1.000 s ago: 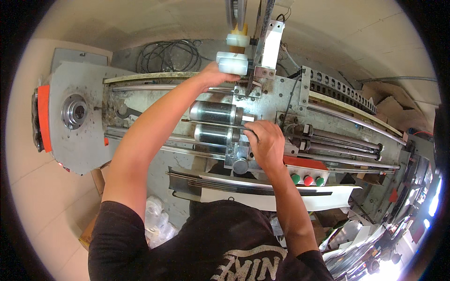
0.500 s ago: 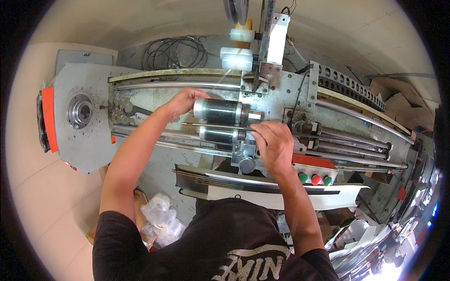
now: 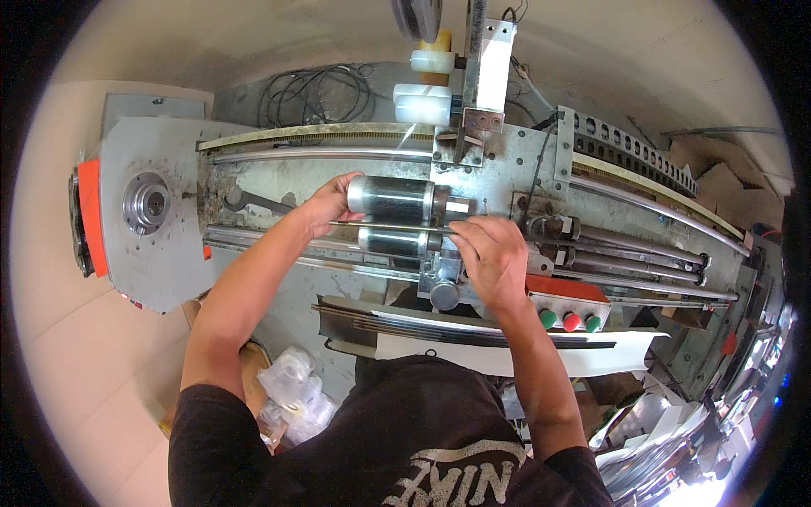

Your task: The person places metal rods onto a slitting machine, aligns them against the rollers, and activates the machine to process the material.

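Observation:
Two shiny metal rollers lie side by side on the machine, an upper roller (image 3: 391, 197) and a lower roller (image 3: 393, 242). A thin metal rod (image 3: 389, 226) runs across the lower one, roughly in line with it. My right hand (image 3: 490, 255) pinches the rod's right end between thumb and fingers. At the upper roller's left end, my left hand (image 3: 328, 207) is curled round it, its thumb side close to the rod's left tip. Whether that tip touches the left hand is hard to see. Part of the left fingers is hidden behind the roller.
A wrench (image 3: 253, 201) lies on the bed left of my left hand. White plastic rollers (image 3: 422, 105) hang above. A red box (image 3: 568, 304) with green and red buttons sits at right. Long strips (image 3: 473, 331) lie along the front, near clear plastic bags (image 3: 291, 389).
My left hand has shifted down from the upper roller's top edge to its left end, nearer the rod's tip. My right hand keeps its hold on the rod.

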The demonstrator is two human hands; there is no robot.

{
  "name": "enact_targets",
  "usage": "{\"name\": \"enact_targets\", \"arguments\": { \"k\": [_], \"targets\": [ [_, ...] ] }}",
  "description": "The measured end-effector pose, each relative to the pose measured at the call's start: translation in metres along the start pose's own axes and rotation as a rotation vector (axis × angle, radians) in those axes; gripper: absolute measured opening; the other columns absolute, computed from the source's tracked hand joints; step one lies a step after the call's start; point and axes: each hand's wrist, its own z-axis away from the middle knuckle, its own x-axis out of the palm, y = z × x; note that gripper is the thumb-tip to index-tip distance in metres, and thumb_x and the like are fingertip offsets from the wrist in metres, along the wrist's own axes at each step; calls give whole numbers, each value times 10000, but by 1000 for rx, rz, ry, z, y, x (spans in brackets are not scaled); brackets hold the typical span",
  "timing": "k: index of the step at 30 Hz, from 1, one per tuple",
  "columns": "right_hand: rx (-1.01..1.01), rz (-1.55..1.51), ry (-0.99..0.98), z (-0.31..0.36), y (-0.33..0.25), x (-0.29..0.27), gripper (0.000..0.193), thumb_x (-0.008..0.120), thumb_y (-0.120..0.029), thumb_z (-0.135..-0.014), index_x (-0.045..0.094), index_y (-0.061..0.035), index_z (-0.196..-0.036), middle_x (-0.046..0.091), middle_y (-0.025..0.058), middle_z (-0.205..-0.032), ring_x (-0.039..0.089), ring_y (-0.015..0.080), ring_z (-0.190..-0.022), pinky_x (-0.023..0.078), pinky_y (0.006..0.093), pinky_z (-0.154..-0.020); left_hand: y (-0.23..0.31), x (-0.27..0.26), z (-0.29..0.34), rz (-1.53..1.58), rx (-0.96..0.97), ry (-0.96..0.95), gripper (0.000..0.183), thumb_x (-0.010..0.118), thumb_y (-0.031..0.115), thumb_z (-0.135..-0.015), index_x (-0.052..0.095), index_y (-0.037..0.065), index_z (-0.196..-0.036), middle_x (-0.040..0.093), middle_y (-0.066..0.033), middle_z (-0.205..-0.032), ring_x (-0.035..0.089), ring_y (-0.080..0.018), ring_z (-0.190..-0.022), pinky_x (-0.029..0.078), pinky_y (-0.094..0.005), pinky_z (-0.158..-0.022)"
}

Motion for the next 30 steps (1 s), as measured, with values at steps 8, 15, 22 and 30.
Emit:
{"name": "enact_targets", "arguments": {
  "k": [8,15,22,30],
  "targets": [
    [-7,-26,-1,0,0,-1,198,841,-97,-820,799,-95,-1013,737,69,-971,683,282,-876,535,406,-789,-5,-29,6,-316,28,-151,163,791,45,-921,781,107,-1071,751,14,-928,654,-93,-830,515,-259,-760],
    [-52,-33,-33,-1,2,-5,193,817,-105,-820,776,-104,-1008,733,51,-963,703,263,-882,546,393,-799,24,-23,40,-479,-128,-145,52,787,117,-953,791,87,-994,747,21,-924,631,-79,-829,506,-262,-766],
    [-44,-63,-44,-4,2,-7,184,839,-62,-815,801,-66,-995,739,84,-957,690,296,-849,545,409,-774,63,0,72,-519,106,-203,103,796,160,-959,806,61,-983,750,16,-923,620,-66,-825,495,-254,-744],
    [-44,6,-34,-2,4,-1,173,811,-118,-823,780,-103,-993,727,51,-949,697,273,-887,550,405,-806,6,84,95,-216,161,-102,159,762,124,-990,809,22,-1102,773,-42,-915,677,-88,-760,560,-240,-678]
  ]
}}
